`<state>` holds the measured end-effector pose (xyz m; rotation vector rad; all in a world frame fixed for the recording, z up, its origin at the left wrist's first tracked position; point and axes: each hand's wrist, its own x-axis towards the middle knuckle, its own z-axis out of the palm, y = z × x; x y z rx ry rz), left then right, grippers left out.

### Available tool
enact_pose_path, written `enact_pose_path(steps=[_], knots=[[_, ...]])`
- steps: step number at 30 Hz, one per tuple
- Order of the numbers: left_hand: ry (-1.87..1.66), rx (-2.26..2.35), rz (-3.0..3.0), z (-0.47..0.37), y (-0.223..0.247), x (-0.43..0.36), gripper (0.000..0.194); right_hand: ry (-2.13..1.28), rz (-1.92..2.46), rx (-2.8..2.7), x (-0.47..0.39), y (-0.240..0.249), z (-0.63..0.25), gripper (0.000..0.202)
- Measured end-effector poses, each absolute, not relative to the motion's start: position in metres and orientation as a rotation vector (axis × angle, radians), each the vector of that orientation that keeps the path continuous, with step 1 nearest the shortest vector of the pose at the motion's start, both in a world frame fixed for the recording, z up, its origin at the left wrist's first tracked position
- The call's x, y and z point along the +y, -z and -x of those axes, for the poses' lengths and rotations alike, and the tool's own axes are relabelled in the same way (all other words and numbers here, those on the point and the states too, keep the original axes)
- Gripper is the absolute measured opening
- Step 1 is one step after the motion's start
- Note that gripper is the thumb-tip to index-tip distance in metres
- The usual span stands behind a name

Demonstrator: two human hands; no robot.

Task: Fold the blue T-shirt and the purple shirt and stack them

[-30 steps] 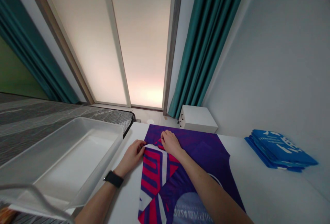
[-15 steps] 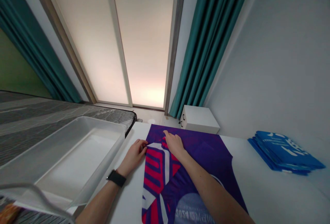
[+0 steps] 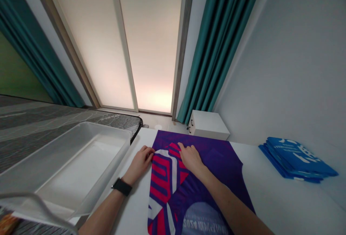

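A purple sleeveless shirt (image 3: 216, 163), with a red-and-white pattern down its left side and a printed "2024", lies spread on the white table (image 3: 273, 199). At its left edge, my left hand (image 3: 142, 161) has its fingertips closed on the fabric; a black watch (image 3: 122, 186) is on that wrist. My right hand (image 3: 191, 157) rests on the upper part of the shirt, index finger stretched forward and the other fingers slightly bent. Its forearm crosses over the shirt and hides part of the cloth. The bottom of the shirt runs out of view.
Left of the table stands a translucent plastic bin (image 3: 81, 163) on a dark grey bed-like surface (image 3: 24, 130). A stack of folded blue cloth (image 3: 297, 159) lies on the table's right side. Beyond the far edge are a white cabinet (image 3: 209, 123) and teal curtains (image 3: 208, 47).
My right hand has slid to the right and slightly toward me over the shirt, uncovering more of the red pattern. My left hand stays at the shirt's left edge.
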<state>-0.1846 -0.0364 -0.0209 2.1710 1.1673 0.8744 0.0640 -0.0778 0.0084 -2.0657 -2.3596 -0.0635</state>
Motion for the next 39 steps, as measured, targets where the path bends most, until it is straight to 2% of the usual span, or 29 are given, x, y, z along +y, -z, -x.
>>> enact_pose_path(steps=[5,9,17,22,27,31,39], knots=[[-0.871,1.179,-2.177,0.183,0.022,-0.037,0.021,0.032,2.008,-2.401,-0.079,-0.003,-0.074,0.045],[-0.852,1.190,-2.188,0.182,0.020,-0.039,0.021,0.035,2.009,-2.395,-0.078,0.000,-0.078,0.039],[-0.906,1.238,-2.306,0.184,0.017,-0.041,0.025,0.275,1.915,-2.336,-0.091,-0.004,-0.070,0.036],[-0.801,1.166,-2.741,0.175,0.016,-0.061,0.038,0.139,1.658,-2.392,-0.095,0.003,-0.052,0.048],[-0.604,1.147,-2.950,0.171,0.035,-0.075,0.057,-0.014,1.685,-2.402,-0.087,0.011,-0.042,0.057],[-0.514,1.166,-2.960,0.175,0.046,-0.074,0.060,-0.085,1.764,-2.395,-0.084,0.018,-0.041,0.064],[-0.511,1.152,-2.877,0.179,0.048,-0.069,0.058,-0.121,1.771,-2.329,-0.088,0.012,-0.049,0.061]])
